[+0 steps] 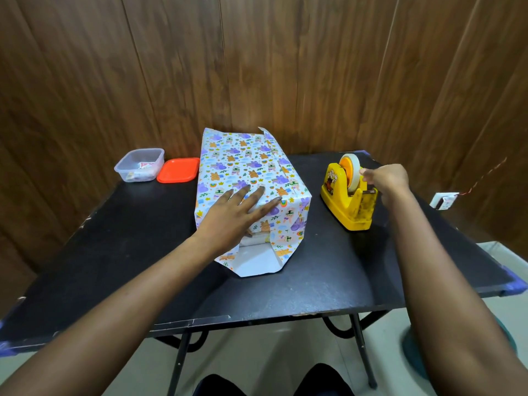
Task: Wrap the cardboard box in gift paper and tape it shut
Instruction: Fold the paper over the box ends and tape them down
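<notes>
The box (245,172) lies lengthwise at the middle of the black table (114,252), covered in white gift paper with purple and orange animal prints. Its near end is open, with paper flaps (257,262) spread on the table. My left hand (240,212) presses flat on the near top edge of the paper, fingers straight. My right hand (384,178) reaches to the yellow tape dispenser (347,204) at the right and pinches at the tape roll (351,172); the tape end itself is too small to make out.
A clear plastic tub (140,165) with small items and its orange lid (178,170) sit at the table's far left. A wooden panel wall stands close behind. A wall socket (444,200) is at the right. The table's front edge and metal legs are below.
</notes>
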`<state>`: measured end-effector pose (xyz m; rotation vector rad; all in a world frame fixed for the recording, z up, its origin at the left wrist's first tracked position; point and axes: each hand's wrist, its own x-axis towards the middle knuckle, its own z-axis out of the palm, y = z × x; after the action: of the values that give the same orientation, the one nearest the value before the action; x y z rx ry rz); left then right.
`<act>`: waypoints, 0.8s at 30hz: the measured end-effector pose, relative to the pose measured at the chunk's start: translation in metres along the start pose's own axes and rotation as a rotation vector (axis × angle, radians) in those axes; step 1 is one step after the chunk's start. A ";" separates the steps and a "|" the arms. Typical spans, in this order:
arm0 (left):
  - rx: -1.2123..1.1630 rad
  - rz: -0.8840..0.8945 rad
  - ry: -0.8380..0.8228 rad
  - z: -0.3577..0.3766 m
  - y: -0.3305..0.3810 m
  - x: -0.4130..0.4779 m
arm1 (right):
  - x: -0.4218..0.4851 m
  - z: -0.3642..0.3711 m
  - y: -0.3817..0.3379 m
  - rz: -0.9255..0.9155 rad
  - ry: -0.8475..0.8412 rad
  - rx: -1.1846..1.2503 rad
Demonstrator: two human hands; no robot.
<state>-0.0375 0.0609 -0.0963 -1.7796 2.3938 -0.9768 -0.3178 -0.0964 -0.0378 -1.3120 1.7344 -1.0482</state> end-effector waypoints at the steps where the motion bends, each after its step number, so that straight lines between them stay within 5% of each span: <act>1: -0.002 0.002 -0.005 0.000 0.000 0.000 | -0.001 -0.003 -0.004 -0.003 0.000 0.029; 8: -0.026 0.005 -0.016 0.002 0.000 0.000 | -0.024 -0.014 0.043 0.142 -0.219 0.144; 24: -0.030 0.018 0.103 0.006 -0.001 0.002 | -0.039 0.009 0.062 0.094 -0.058 0.589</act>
<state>-0.0351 0.0563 -0.0995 -1.7564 2.4929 -1.0618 -0.3253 -0.0503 -0.0946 -0.8672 1.2856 -1.3193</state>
